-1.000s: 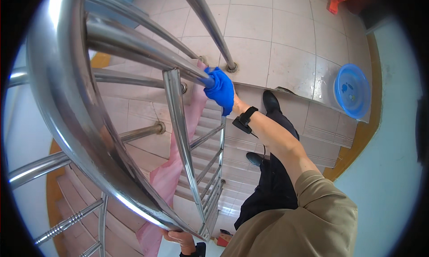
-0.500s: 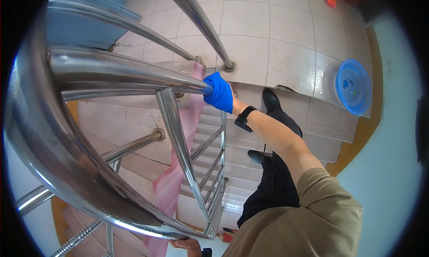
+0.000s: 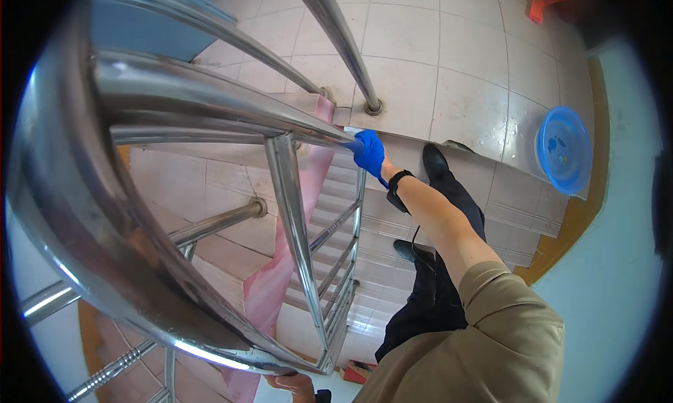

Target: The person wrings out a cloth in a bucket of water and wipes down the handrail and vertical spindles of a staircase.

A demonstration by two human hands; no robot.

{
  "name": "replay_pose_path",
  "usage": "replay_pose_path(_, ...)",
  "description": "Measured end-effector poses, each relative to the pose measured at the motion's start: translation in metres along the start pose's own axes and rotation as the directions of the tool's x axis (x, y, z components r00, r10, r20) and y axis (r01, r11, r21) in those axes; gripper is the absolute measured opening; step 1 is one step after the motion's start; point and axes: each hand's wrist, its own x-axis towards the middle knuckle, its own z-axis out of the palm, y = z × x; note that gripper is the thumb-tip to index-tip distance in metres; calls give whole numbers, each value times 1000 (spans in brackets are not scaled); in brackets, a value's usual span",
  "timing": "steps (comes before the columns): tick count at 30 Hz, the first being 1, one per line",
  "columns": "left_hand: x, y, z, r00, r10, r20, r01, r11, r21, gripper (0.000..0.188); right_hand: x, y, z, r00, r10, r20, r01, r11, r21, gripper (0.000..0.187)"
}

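My right hand (image 3: 379, 163) is closed around a blue cloth (image 3: 369, 153) wrapped on a shiny steel handrail (image 3: 210, 98). The cloth hides most of its fingers. A black band sits on that wrist. At the lower edge my left hand (image 3: 293, 385) is bare and closed against the underside of the rail's thick curved end (image 3: 133, 263); its fingers show only in part. Below the rail, slanting steel posts (image 3: 291, 207) and crossbars run down beside the stairs.
My black shoes (image 3: 436, 159) are on different levels of tiled steps (image 3: 512, 207). A blue plastic basin (image 3: 563, 151) stands at the right by the wall. A pink strip (image 3: 280, 263) runs along the stair edge. An orange object (image 3: 536, 9) lies far off on the landing.
My right hand and the cloth stay on the rail, appearing slightly farther right and lower as the whole view shifts. The left hand keeps its place on the curved end.
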Motion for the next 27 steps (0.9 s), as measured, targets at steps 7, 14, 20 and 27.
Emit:
replay_pose_path(7, 6, 3, 5, 998, -6, 65, 10, 998, -57, 72, -7, -52, -15, 991, 130, 20, -132, 973, 189, 40)
replay_pose_path(14, 27, 57, 22, 990, 64, 124, -56, 997, -61, 71, -2, -149, -69, 991, -50, -122, 80, 963, 258, 47)
replay_pose_path(20, 24, 44, 19, 987, 55, 152, -57, 998, 14, 54, 14, -246, -116, 997, -71, 23, 38, 746, 664, 32)
replay_pose_path(27, 28, 51, 23, 969, 212, 126, -212, 977, -13, 46, 29, -334, -144, 998, -14, -59, 54, 645, 762, 29)
